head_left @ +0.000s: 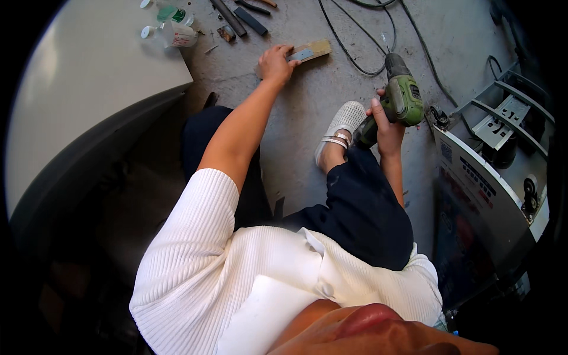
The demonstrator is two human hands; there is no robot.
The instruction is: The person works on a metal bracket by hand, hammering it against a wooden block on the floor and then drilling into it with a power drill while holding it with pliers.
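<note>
My left hand [276, 63] is reaching down to the concrete floor, its fingers gripping a short pale wooden block [319, 48] with a grey strip [300, 55] on its top. My right hand [383, 121] grips a green and black cordless drill [404, 97] by its handle, held over my right foot. The drill points toward the top of the picture, with a thin bit at its tip. Beyond my left hand lie a dark flat bar [250, 21], a small rusty piece [225, 34] and some dark rods [228, 18] on the floor.
A pale table or panel [94, 71] fills the left, plastic bottles [177, 34] near its far corner. Black cables [355, 59] loop across the floor [307, 89] at the top. A metal frame with small wheels [494, 160] stands at the right. My white shoe [345, 121] is below the drill.
</note>
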